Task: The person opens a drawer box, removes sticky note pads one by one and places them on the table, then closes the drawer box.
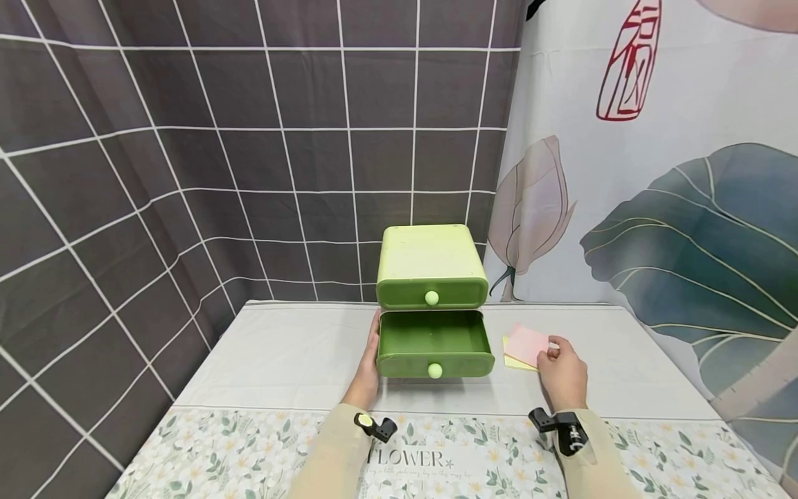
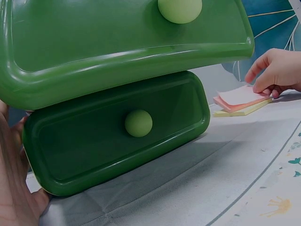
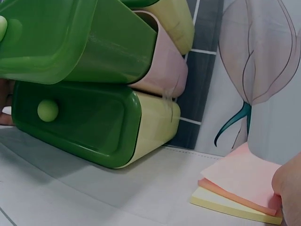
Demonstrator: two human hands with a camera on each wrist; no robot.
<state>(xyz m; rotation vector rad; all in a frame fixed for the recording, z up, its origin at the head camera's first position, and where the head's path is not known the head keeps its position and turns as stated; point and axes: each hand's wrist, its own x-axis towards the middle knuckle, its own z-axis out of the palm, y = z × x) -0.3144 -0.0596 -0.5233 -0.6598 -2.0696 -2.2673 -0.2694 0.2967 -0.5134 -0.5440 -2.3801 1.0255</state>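
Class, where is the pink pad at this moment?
In the head view, the pink pad sits right of centre, to the right of the open drawer, lying on the yellow pad.

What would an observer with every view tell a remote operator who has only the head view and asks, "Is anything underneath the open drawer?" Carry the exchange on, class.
Observer: Yes, the left wrist view shows a closed lower drawer with a round green knob.
Operator: What colour is it along the side?
Observer: In the right wrist view, its casing is pale yellow.
Operator: Does the open drawer match?
Observer: No, the right wrist view shows it jutting from a pink shell.
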